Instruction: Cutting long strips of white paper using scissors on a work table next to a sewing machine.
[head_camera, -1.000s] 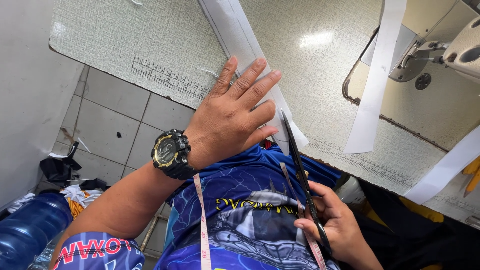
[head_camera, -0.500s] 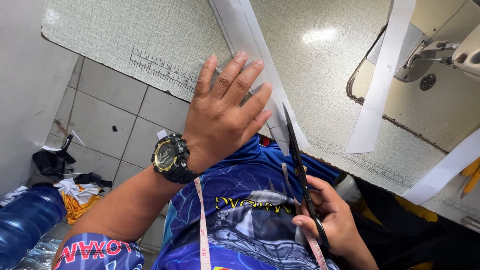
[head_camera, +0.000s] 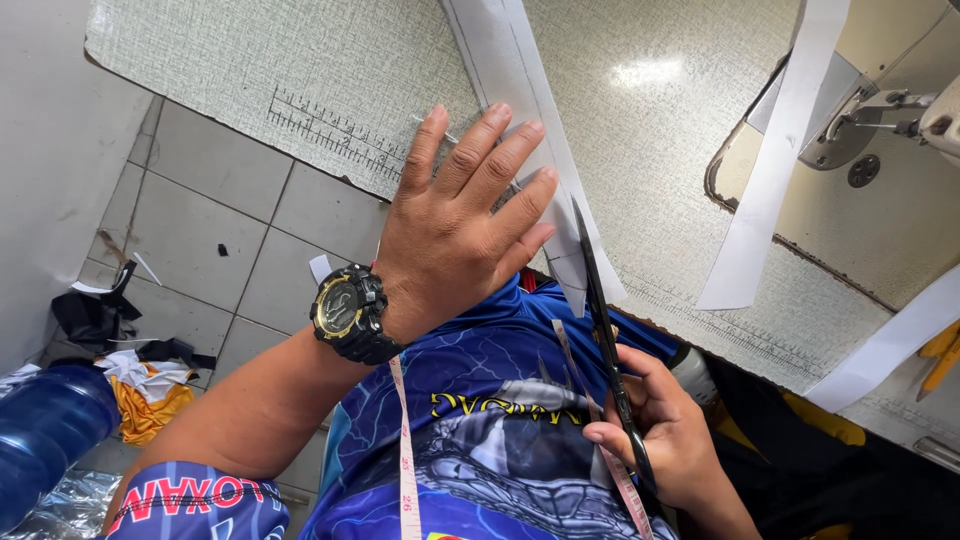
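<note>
Pale speckled worktable (head_camera: 300, 70) fills the upper field; grey floor tiles (head_camera: 220, 230) show below its edge at left, with dark and orange fabric scraps (head_camera: 130, 385) lying on them. Printed ruler scale (head_camera: 335, 130) runs along the table edge.

Left hand (head_camera: 460, 225): fingers spread and flat, palm down, pressing on a long white paper strip (head_camera: 510, 70) that runs diagonally down the table to its near edge. Nothing is gripped. Black wristwatch with yellow trim (head_camera: 345, 310) on this wrist.

Right hand (head_camera: 665, 430): fingers curled through the handles of black scissors (head_camera: 600, 320), grasping them. Blades point up toward the lower end of the strip, just beside the left fingertips; blades appear nearly closed, tip at the strip's right edge.

Measuring tape (head_camera: 405, 440) hangs over the blue printed shirt (head_camera: 480, 400). Two further white strips (head_camera: 775, 160) lie at right near a sewing machine (head_camera: 890, 110) set into the table.
</note>
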